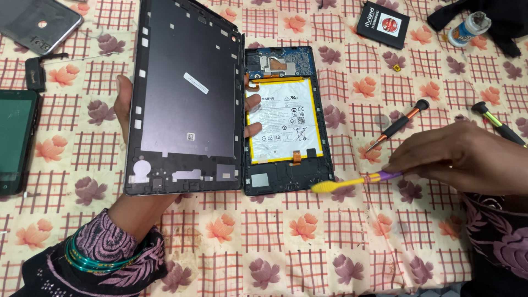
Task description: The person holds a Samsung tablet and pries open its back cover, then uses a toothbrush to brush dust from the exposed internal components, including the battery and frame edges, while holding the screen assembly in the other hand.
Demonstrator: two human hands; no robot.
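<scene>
Tablet [286, 118] is laid open on the floral cloth [330, 236], its white battery and blue board exposed; its dark back cover [187, 99] is held up beside it by the left hand [124, 104]. A yellow-headed toothbrush [352, 181] is gripped by the right hand [462, 157], its bristles touching the tablet's lower right corner; a screwdriver [399, 125] lies near.

I saw left hand [127, 110] raised palm-up, fingers [253, 130] curled round an edge, clamped | left wrist bent, forearm entering from lower left | right hand [459, 157] palm-down, fingertips pinched, forearm entering from right.
</scene>
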